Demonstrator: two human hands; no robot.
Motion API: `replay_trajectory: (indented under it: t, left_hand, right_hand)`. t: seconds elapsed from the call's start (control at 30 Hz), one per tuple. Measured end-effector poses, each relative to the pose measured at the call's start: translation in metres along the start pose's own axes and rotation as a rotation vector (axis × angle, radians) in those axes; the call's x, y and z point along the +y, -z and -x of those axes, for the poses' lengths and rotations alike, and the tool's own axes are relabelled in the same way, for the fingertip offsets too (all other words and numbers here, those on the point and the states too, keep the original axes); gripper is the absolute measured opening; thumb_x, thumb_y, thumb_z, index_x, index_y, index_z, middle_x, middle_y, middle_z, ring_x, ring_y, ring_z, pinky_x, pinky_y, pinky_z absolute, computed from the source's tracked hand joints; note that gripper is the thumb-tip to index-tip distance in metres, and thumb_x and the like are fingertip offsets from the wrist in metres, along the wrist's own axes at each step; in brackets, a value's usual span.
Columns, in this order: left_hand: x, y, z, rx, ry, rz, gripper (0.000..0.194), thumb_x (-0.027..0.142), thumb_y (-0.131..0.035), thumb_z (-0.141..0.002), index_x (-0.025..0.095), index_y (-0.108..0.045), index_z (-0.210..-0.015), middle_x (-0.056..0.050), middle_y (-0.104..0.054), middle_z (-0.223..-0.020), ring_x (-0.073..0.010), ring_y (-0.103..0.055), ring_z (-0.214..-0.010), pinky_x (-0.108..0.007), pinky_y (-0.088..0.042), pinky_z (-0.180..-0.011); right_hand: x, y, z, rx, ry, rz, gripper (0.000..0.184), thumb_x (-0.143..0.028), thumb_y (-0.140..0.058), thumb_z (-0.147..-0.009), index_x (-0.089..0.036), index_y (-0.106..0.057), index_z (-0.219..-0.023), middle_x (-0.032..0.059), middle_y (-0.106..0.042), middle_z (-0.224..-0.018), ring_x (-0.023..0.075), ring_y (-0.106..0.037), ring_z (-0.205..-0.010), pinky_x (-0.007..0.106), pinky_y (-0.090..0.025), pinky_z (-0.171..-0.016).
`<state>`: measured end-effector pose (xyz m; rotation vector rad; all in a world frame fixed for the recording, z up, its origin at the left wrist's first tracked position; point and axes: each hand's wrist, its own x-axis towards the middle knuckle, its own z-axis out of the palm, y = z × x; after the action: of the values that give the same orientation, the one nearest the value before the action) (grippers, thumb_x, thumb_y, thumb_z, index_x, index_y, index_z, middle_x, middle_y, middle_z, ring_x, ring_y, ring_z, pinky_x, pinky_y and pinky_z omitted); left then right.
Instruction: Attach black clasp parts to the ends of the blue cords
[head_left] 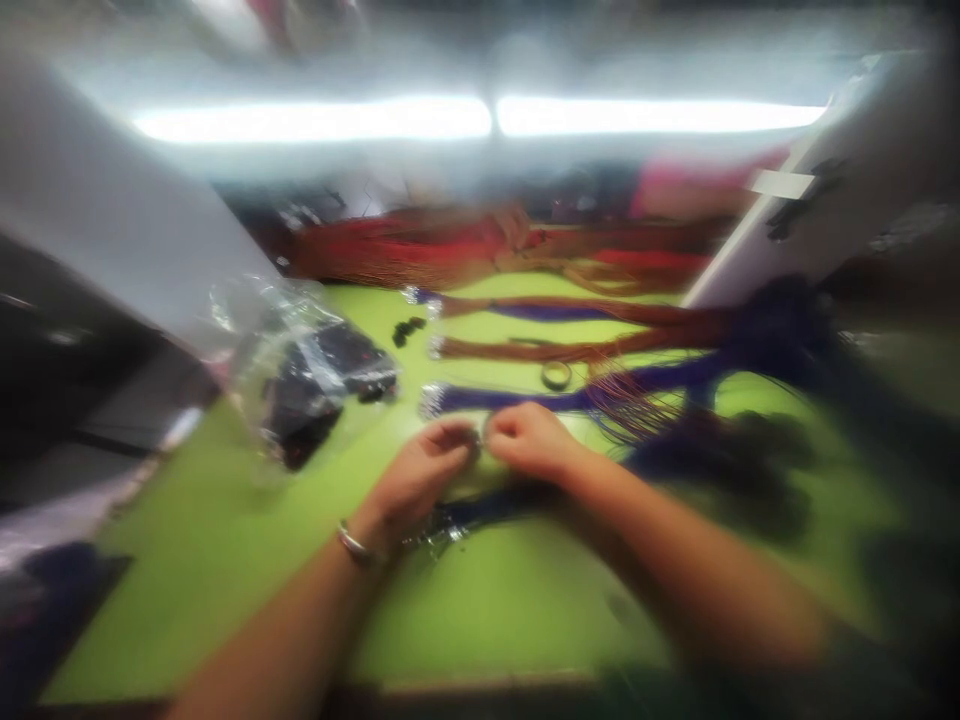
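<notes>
My left hand point(420, 470), with a bracelet on its wrist, is closed in a pinch over the green tabletop. Close beside it, fingertips almost meeting, my right hand point(536, 440) is curled shut. Something small and dark shows at the fingertips of both hands, too blurred to name. Just beyond the hands lies a blue wire bundle point(517, 400) with shiny terminals at its left end. Under and below my hands runs another dark blue wire bundle point(487, 506), partly hidden by my right hand and forearm.
A clear plastic bag point(300, 370) holding black parts lies at left, with small black pieces point(409, 330) beside it. Brown wire bundles point(517, 350) and a tape roll point(556, 375) lie beyond. Red wires point(420, 240) and another person's hand point(514, 228) are at the back. Panels point(135, 180) flank the table.
</notes>
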<state>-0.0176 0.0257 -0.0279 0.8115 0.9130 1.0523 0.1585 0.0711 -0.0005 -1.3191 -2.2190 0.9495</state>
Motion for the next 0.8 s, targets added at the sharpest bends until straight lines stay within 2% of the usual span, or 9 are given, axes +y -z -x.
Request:
replay_trajectory:
  t: [0.23,0.37,0.47,0.57,0.67,0.8]
  left_hand:
    - [-0.003,-0.009,0.001,0.092,-0.255,-0.320,0.024,0.021,-0.073,-0.068,0.017,-0.070,-0.092,-0.006,-0.069,-0.091,-0.0178,-0.061,-0.087,-0.029,-0.045,-0.085]
    - [-0.002,-0.015,0.002,0.086,-0.120,-0.140,0.026,0.021,-0.075,-0.066,0.018,-0.070,-0.091,-0.006,-0.070,-0.088,-0.0171,-0.062,-0.080,-0.029,-0.048,-0.076]
    - [-0.001,-0.015,0.002,0.086,-0.073,-0.034,0.027,0.018,-0.076,-0.064,0.017,-0.069,-0.090,-0.005,-0.070,-0.087,-0.0152,-0.062,-0.079,-0.027,-0.048,-0.075]
    - [-0.001,-0.012,0.001,0.110,-0.066,0.002,0.030,0.016,-0.076,-0.064,0.017,-0.067,-0.092,-0.004,-0.068,-0.087,-0.0139,-0.062,-0.079,-0.026,-0.049,-0.076]
    - [-0.003,-0.008,-0.001,0.124,-0.053,0.009,0.033,0.016,-0.076,-0.063,0.016,-0.066,-0.094,-0.005,-0.068,-0.088,-0.0137,-0.061,-0.078,-0.027,-0.049,-0.076]
    - [-0.010,-0.002,-0.004,0.176,-0.088,-0.053,0.035,0.019,-0.076,-0.064,0.015,-0.065,-0.097,-0.006,-0.067,-0.090,-0.0154,-0.061,-0.083,-0.029,-0.049,-0.079]
  right_hand:
    - [0.004,0.000,-0.002,-0.082,-0.009,-0.119,0.014,-0.019,-0.047,-0.064,-0.015,-0.050,-0.051,-0.0041,-0.044,-0.050,0.0073,-0.037,-0.050,0.020,-0.026,-0.048]
    - [0.006,0.002,-0.003,-0.129,0.009,-0.295,0.014,-0.019,-0.047,-0.066,-0.014,-0.051,-0.053,-0.0040,-0.044,-0.052,0.0069,-0.037,-0.052,0.019,-0.030,-0.051]
    - [0.007,0.002,-0.004,-0.140,-0.051,-0.357,0.016,-0.020,-0.049,-0.068,-0.014,-0.052,-0.054,-0.0033,-0.047,-0.054,0.0067,-0.038,-0.052,0.019,-0.032,-0.051]
    - [0.009,-0.002,-0.005,-0.011,-0.064,-0.293,0.009,-0.017,-0.053,-0.066,-0.013,-0.057,-0.059,-0.0023,-0.053,-0.057,0.0072,-0.043,-0.054,0.019,-0.035,-0.054]
    - [0.011,-0.007,-0.005,0.124,0.026,-0.169,0.008,-0.014,-0.053,-0.068,-0.014,-0.061,-0.064,-0.0010,-0.059,-0.061,0.0079,-0.047,-0.057,0.019,-0.037,-0.058]
    - [0.011,-0.010,-0.004,0.116,0.056,-0.123,0.012,-0.013,-0.052,-0.069,-0.014,-0.061,-0.063,-0.0004,-0.059,-0.061,0.0084,-0.048,-0.058,0.019,-0.038,-0.058]
